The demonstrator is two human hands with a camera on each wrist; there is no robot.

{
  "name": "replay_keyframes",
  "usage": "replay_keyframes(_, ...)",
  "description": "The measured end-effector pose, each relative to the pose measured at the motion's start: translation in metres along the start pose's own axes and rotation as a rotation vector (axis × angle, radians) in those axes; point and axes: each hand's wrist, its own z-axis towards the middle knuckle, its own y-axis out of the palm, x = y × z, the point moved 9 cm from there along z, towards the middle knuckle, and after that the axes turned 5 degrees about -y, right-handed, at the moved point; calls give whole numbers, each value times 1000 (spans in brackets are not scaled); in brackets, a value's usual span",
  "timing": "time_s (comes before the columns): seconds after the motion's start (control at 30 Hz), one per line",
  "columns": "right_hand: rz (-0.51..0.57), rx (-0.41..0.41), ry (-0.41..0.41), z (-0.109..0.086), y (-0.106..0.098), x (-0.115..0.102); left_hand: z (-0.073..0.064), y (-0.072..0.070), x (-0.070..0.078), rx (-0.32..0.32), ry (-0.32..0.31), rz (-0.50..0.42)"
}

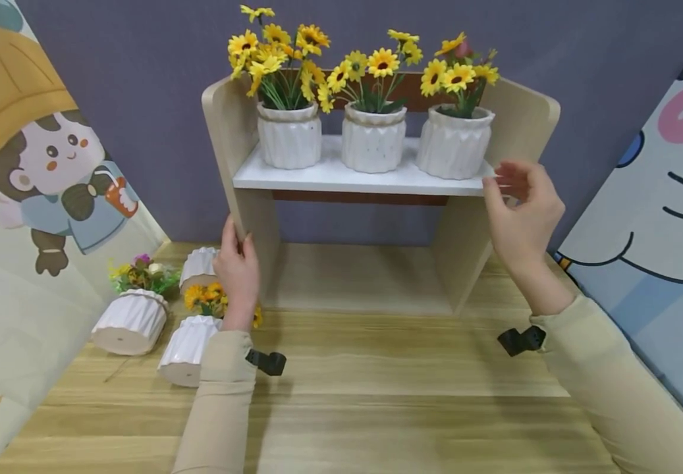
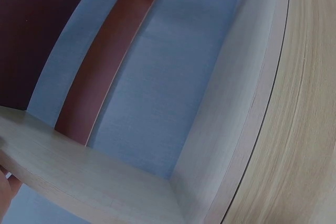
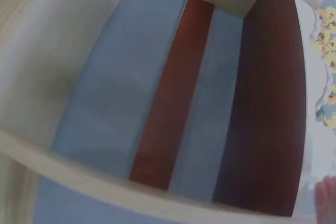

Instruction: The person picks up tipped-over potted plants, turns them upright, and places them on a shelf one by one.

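Observation:
A light wooden shelf unit [image 1: 454, 263] stands on the table with a white upper board [image 1: 329, 181]. My left hand [image 1: 239, 273] grips the front edge of its left side panel [image 1: 228, 151], below that board. Three white ribbed pots with yellow flowers stand in a row on the board: a left pot [image 1: 290, 138], a middle pot [image 1: 373, 139] and a right pot [image 1: 455, 143]. My right hand [image 1: 521, 210] is at the board's right front corner beside the right pot, fingers loosely bent, nothing held. Only fingertips [image 3: 326, 198] show in the right wrist view.
Left of the unit, a flower pot [image 1: 130, 322] and another white pot [image 1: 190, 349] lie tipped on the wooden table [image 1: 377, 395]. A further white pot [image 1: 199, 266] is behind them. Reddish-brown strips [image 3: 168, 103] cross the unit's back.

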Motion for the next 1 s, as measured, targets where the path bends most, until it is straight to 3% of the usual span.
replay_keyframes(0.1, -14, 100, -40, -7, -11, 6, 0, 0, -1, -6, -8, 2)
replay_keyframes(0.17, -25, 114, -41, -11, -14, 13, 0, -1, 0, -11, -9, 4)
replay_keyframes(0.37, -81, -24, 97, -22, -4, 40, 4, 0, 3, -70, -10, 9)
replay_keyframes(0.57, -130, -88, 144, -24, -1, 53, 9, 2, 10, -243, -31, 64)
replay_keyframes(0.77, -147, -137, 162, -24, 3, 61, 10, -7, 8, -465, -101, 211)
replay_keyframes(1.0, -172, -164, 143, -23, 5, 62, 4, -28, 5, -544, -57, 412)
